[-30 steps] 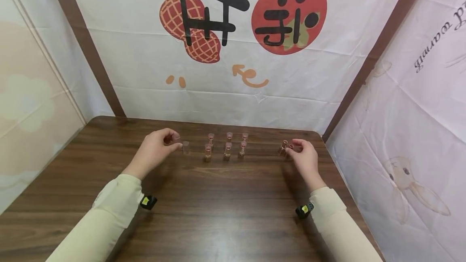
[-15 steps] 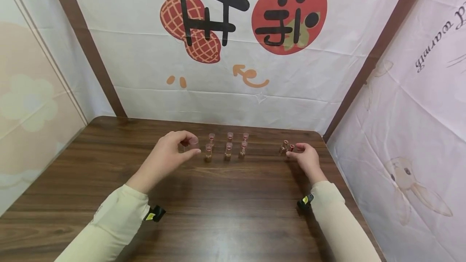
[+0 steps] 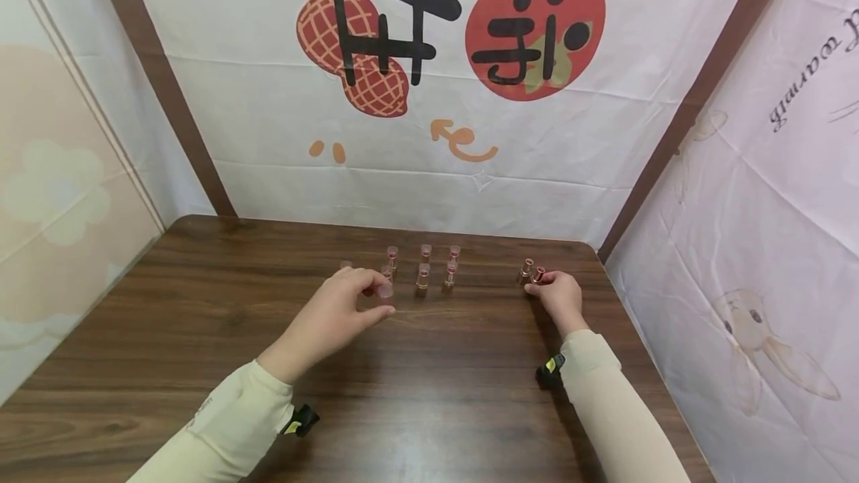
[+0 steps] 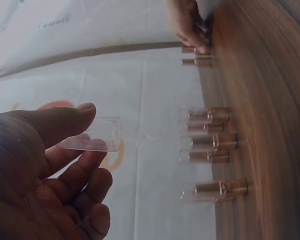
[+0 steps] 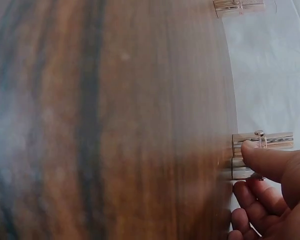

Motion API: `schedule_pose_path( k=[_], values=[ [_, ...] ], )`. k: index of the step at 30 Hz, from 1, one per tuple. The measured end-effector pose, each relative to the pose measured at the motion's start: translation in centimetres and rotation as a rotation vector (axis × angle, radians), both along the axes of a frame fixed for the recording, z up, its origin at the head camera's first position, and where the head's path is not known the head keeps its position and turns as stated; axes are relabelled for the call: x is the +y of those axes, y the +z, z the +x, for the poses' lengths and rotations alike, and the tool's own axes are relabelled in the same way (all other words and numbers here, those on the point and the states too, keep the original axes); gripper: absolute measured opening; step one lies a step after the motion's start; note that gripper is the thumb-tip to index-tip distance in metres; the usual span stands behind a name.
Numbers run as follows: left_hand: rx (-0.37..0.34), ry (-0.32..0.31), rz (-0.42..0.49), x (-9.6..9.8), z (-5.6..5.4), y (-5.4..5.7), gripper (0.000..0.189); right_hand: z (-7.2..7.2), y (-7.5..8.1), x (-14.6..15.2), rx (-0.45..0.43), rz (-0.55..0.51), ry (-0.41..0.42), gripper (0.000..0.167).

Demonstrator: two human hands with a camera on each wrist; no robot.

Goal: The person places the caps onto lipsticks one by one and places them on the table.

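Observation:
In the left wrist view, my left hand (image 3: 338,317) pinches a clear lipstick cap (image 4: 102,134) between thumb and fingers, raised above the table. At the right, two uncapped lipsticks with rose-gold tubes stand side by side. My right hand (image 3: 562,300) pinches the nearer lipstick (image 5: 241,169) low on its tube, thumb on one side and fingers on the other. Its neighbour, another lipstick (image 3: 526,272), stands close against it. Between the hands, several lipsticks (image 3: 422,277) under clear caps stand upright in two rows; my left hand partly overlaps the leftmost front one.
A second clear cap (image 3: 345,264) stands behind my left hand, mostly hidden. The dark wooden table (image 3: 429,393) ends at a white printed cloth (image 3: 268,133) behind the lipsticks, with another hanging cloth (image 3: 751,244) along the right side.
My left hand has carried the clear cap to the right and nearer the front, from beside the second cap. My right hand has lowered slightly and closed its fingers on the lipstick.

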State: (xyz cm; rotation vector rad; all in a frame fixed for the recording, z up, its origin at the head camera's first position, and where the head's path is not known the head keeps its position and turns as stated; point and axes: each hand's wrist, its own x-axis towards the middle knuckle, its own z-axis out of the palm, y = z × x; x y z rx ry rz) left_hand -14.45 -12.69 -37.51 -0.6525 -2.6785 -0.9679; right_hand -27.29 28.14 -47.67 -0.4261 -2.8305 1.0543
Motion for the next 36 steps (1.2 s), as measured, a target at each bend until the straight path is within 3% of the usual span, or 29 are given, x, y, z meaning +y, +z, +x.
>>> schedule_pose_path(
  k=[7, 12, 17, 20, 24, 29, 36],
  values=[
    [-0.003, 0.001, -0.008, 0.3, 0.3, -0.1, 0.021, 0.1, -0.1, 0.1, 0.036, -0.043, -0.033, 0.030],
    [-0.003, -0.004, 0.004, 0.2, 0.3, -0.2, 0.021, 0.4, 0.0, 0.7, 0.108, -0.065, -0.044, 0.031],
    [0.002, -0.020, 0.015, 0.2, 0.3, 0.3, 0.021, 0.7, 1.2, 0.8, 0.224, -0.111, -0.057, 0.032],
    [-0.016, 0.001, 0.017, 0.2, 0.3, 0.8, 0.021, 1.0, 2.4, 0.3, 0.278, -0.157, -0.043, 0.034],
    [-0.049, 0.038, 0.023, 0.1, 0.3, 1.5, 0.020, 1.7, 4.1, -0.9, 0.336, -0.202, -0.004, 0.034],
    [-0.062, 0.029, 0.053, 0.2, 0.4, 2.1, 0.019, 2.9, 5.9, -3.1, 0.393, -0.251, 0.086, 0.029],
    [-0.060, 0.000, 0.109, 0.3, 0.1, 2.6, 0.017, 4.7, 6.3, -6.1, 0.378, -0.295, 0.253, 0.022]
  ],
)
